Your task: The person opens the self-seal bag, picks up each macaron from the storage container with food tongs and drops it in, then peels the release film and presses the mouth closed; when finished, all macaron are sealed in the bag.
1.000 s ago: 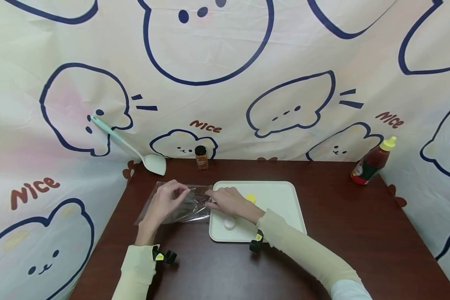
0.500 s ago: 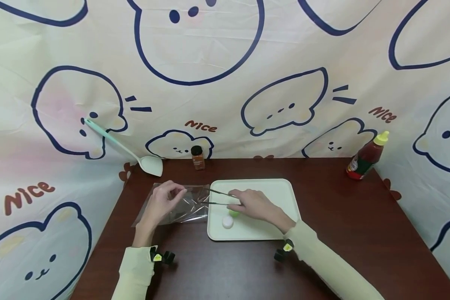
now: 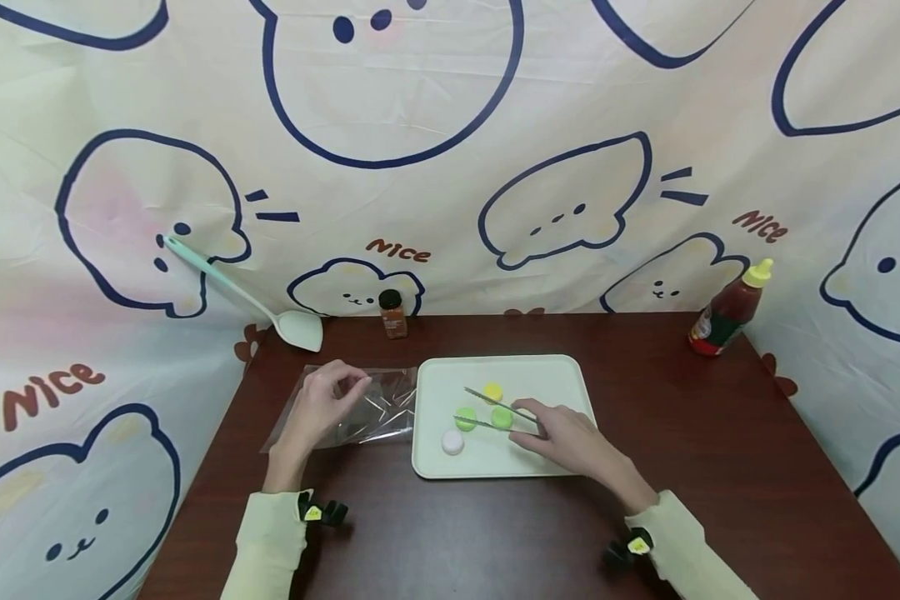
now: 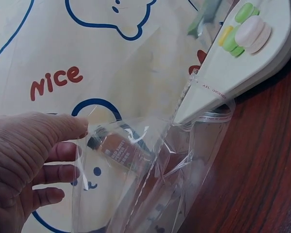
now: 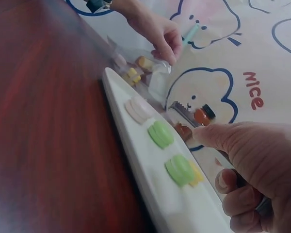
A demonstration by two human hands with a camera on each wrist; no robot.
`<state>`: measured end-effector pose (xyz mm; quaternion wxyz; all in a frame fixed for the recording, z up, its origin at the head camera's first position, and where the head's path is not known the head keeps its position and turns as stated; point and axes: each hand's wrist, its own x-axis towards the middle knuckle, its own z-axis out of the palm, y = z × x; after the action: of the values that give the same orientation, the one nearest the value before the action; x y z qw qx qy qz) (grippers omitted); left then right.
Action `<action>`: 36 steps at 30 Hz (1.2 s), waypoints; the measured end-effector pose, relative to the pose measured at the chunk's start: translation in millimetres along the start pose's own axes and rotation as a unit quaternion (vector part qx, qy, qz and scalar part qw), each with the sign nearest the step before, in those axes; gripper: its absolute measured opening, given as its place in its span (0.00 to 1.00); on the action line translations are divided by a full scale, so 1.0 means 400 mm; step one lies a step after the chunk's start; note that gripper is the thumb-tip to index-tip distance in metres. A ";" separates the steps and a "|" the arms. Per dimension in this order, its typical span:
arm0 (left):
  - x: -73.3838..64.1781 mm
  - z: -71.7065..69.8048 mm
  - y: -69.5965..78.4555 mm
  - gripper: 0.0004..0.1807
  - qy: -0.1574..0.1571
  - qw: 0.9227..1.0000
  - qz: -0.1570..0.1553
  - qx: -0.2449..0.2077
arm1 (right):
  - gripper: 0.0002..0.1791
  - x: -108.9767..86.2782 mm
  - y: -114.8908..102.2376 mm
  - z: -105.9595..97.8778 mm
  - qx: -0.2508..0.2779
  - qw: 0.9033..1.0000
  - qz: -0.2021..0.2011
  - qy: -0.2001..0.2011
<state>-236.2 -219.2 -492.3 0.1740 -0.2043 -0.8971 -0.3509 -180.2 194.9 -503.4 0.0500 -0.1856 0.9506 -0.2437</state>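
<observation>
My left hand (image 3: 318,408) pinches the edge of a clear plastic bag (image 3: 384,417) lying left of the tray; in the left wrist view the bag's mouth overlaps the tray's corner. Metal tongs (image 5: 185,114) with toothed tips are held in my right hand (image 3: 570,437), their arms spread apart over the white tray (image 3: 431,379). Nothing sits between the tips. On the tray are a pale pink macaron (image 3: 452,442), a green macaron (image 3: 466,418), a second green macaron (image 3: 502,417) and a yellow macaron (image 3: 492,392). Yellowish shapes show at the bag in the right wrist view.
A small spice jar (image 3: 393,317) with a black lid stands at the table's back edge. A spatula (image 3: 298,329) leans on the left backdrop. In the back right corner stands a red sauce bottle (image 3: 723,317) with a yellow cap.
My right hand has drawn the tongs rightward from the bag to over the tray, uncovering the macarons. The left hand stays at the bag's edge.
</observation>
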 end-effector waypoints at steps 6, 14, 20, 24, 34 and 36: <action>0.000 0.000 -0.003 0.02 0.004 1.000 0.009 0.002 | 0.29 -0.054 0.028 0.003 0.002 0.999 0.031 0.011; 0.003 -0.002 0.000 0.03 0.003 1.000 0.005 0.005 | 0.28 -0.093 0.046 0.003 -0.021 0.999 0.036 0.025; 0.000 -0.001 -0.001 0.02 -0.006 1.000 -0.007 0.007 | 0.28 -0.098 0.066 0.000 -0.035 0.998 0.036 0.031; -0.005 -0.001 -0.004 0.03 -0.005 1.000 -0.007 0.005 | 0.28 -0.097 0.079 0.000 -0.029 0.999 0.039 0.017; -0.004 -0.004 -0.001 0.02 -0.010 1.000 -0.015 0.005 | 0.23 -0.091 0.092 -0.006 -0.072 0.997 0.024 0.024; -0.002 -0.004 0.000 0.02 -0.013 1.000 -0.019 0.006 | 0.21 -0.090 0.092 -0.006 -0.081 0.996 0.018 0.035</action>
<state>-235.3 -220.5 -491.6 0.1570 -0.1902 -0.9052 -0.3461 -159.3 239.4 -518.9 0.0059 -0.1635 0.9715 -0.1713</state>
